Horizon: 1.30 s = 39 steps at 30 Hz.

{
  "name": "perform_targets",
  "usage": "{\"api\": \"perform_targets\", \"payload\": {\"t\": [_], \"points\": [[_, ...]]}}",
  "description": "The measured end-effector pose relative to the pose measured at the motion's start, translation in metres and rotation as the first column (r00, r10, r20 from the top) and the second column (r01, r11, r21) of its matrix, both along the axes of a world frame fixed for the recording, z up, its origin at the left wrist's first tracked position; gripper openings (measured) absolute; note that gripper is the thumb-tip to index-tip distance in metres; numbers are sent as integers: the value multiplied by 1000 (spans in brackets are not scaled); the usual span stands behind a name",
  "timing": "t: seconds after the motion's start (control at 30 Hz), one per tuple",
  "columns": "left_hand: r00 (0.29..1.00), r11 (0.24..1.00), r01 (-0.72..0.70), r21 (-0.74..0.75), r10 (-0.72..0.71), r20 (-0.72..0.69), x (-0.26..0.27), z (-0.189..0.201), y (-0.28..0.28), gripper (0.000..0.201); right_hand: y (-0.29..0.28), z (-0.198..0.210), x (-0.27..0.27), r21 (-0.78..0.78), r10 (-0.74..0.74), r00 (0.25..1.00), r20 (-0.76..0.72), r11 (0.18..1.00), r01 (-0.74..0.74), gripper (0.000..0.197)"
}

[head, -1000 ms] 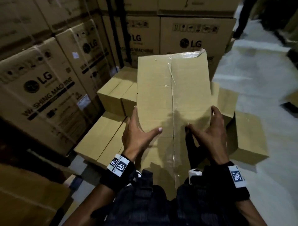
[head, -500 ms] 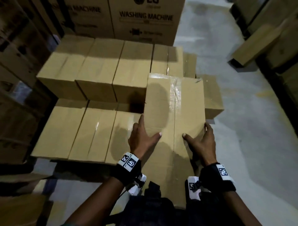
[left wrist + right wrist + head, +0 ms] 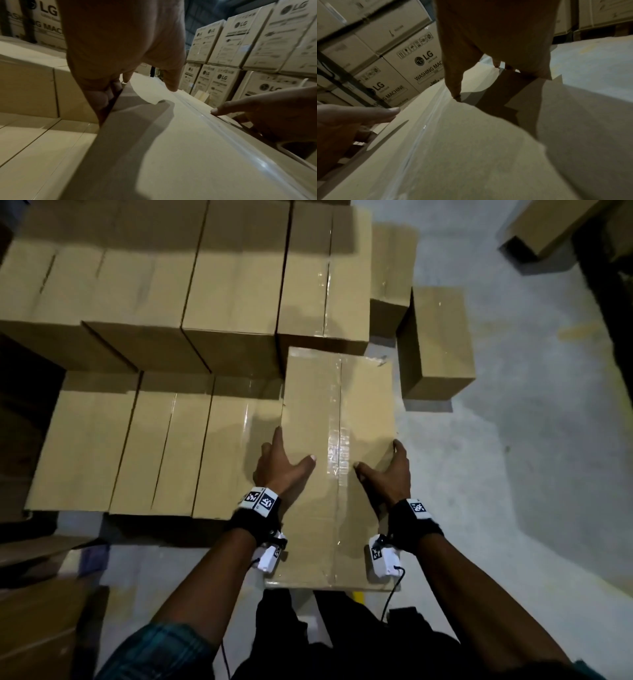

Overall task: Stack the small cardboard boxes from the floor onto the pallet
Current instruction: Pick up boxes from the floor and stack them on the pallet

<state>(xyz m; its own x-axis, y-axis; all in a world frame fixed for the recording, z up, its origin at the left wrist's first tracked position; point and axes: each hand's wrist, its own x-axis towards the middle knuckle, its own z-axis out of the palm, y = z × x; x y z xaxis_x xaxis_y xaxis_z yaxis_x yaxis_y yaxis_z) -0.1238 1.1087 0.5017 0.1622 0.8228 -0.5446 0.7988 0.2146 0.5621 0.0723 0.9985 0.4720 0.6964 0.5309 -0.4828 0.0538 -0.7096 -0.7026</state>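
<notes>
I hold a long taped cardboard box (image 3: 339, 412) lengthwise in front of me. My left hand (image 3: 286, 460) grips its left edge and my right hand (image 3: 383, 470) its right edge, thumbs lying on top. The box hovers at the right end of the lower row of stacked boxes (image 3: 137, 446), its far end near the taller back row (image 3: 222, 285). The left wrist view has my left hand's fingers (image 3: 106, 92) curled over the box (image 3: 171, 148) edge. The right wrist view shows my right hand (image 3: 488, 54) on the same box (image 3: 453, 148). The stack hides the pallet.
Two more small boxes (image 3: 438, 337) stand on the grey concrete floor (image 3: 531, 474) right of the stack. Another box (image 3: 548, 224) lies at the far right. Tall LG washing machine cartons (image 3: 240, 40) wall the area. Brown cartons (image 3: 34, 611) sit at my lower left.
My view has tipped down from the LG cartons onto the stack. The held box has come down and forward toward the right end of the lower row. Both hands keep the same grip.
</notes>
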Motion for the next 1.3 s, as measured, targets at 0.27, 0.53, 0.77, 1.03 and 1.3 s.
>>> {"api": "perform_targets", "payload": {"t": [0.27,0.53,0.77,1.03,1.3], "points": [[993,991,-82,-106,90,78,12,-69,14,102,19,-55,24,-23,125,992,-18,992,-125,115],[960,972,-181,-148,208,186,11,-111,36,105,49,-78,40,-9,228,973,-32,974,-228,118],[947,971,-191,-145,221,232,1,-123,36,104,45,-85,42,42,243,968,-64,970,-241,113],[966,984,-20,-176,65,250,-40,-127,-38,126,-52,-83,18,27,446,891,-82,895,-445,129],[952,954,194,-227,-128,277,-81,-148,-102,170,-120,-86,-2,33,536,837,-113,844,-536,146]]}}
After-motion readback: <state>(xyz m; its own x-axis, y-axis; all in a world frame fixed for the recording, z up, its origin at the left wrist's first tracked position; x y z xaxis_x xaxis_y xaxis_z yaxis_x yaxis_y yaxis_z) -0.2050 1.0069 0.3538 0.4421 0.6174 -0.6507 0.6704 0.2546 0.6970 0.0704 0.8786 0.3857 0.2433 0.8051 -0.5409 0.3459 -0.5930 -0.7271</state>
